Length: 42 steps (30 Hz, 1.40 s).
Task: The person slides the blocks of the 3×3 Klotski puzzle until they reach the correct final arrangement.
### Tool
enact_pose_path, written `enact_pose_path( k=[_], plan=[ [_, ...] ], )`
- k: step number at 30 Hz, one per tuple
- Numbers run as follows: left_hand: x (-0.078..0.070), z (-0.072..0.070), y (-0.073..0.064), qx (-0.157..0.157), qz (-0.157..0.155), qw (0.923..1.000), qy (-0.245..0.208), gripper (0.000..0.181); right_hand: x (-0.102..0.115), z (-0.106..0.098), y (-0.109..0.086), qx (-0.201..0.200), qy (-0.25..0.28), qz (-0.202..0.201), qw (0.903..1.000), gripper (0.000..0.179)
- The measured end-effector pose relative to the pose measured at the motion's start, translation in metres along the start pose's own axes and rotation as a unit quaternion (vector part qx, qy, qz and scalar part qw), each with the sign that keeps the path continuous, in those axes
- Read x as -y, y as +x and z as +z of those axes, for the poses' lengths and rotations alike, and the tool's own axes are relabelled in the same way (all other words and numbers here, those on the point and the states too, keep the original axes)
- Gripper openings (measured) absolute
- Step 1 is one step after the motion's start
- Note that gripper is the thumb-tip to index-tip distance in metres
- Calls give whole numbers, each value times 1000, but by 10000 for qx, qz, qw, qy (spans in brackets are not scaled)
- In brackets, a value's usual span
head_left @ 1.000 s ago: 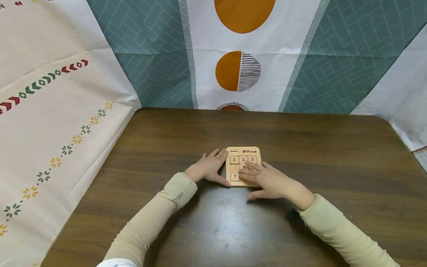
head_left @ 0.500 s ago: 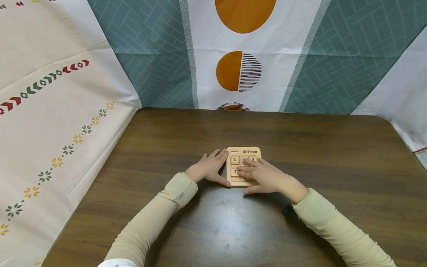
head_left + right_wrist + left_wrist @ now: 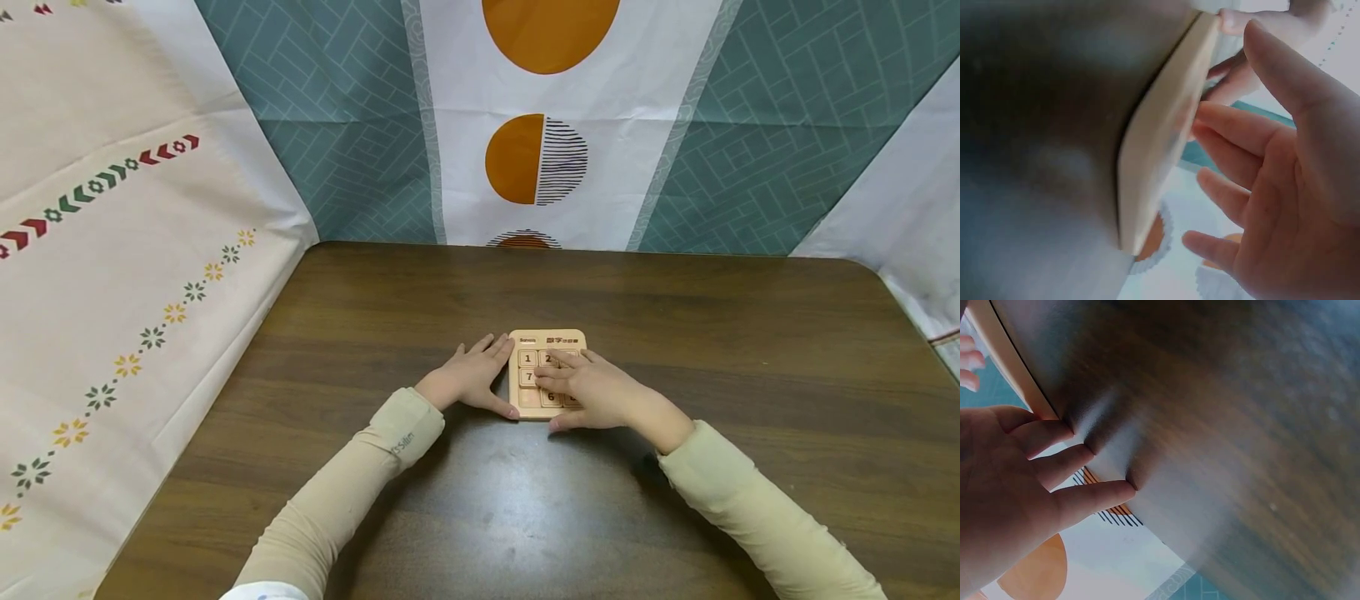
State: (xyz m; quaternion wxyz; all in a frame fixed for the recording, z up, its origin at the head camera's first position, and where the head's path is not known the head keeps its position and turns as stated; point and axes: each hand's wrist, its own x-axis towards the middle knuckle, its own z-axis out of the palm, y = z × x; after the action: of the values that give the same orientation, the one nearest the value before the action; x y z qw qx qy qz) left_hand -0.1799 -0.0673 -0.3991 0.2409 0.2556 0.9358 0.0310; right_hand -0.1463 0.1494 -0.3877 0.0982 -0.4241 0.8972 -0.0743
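A wooden number sliding puzzle lies flat on the table. Tile 7 sits in the left column under tile 1, with a gap at the lower left. My left hand steadies the puzzle's left side, its fingers spread, fingertips at the edge and thumb by the lower left corner. Over the tiles reaches my right hand, fingers extended with a fingertip on tile 7. It hides much of the right column. In the right wrist view the puzzle's frame appears edge-on beside the spread fingers.
The brown wooden table extends all around the puzzle. A patterned cloth hangs behind its far edge, and a cream cloth drapes along the left.
Tile 7 has slid up from the bottom row to the middle row, leaving the lower left gap. My right hand has shifted slightly away from me and left; the left hand stays put.
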Motion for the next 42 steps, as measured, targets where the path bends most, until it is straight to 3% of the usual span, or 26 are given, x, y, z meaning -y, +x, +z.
enact_pose_path(
  k=[7,12,21,30,42],
  plan=[
    [0,0,-2,-16,-32,10000,-57,116,11,2,-14,-38,-205,-143,9997,62],
    [1,0,-2,-40,15,10000,-72,116,14,5,-10,-156,-343,-182,9991,63],
    [1,1,-2,-42,24,10000,-87,116,18,10,-2,20,-244,-311,9992,69],
    [0,0,-1,-8,6,10000,-43,116,8,7,-9,-165,-409,546,9975,67],
    [1,0,-1,-90,53,9999,-35,115,13,8,-26,-168,-192,246,9994,66]
  ],
)
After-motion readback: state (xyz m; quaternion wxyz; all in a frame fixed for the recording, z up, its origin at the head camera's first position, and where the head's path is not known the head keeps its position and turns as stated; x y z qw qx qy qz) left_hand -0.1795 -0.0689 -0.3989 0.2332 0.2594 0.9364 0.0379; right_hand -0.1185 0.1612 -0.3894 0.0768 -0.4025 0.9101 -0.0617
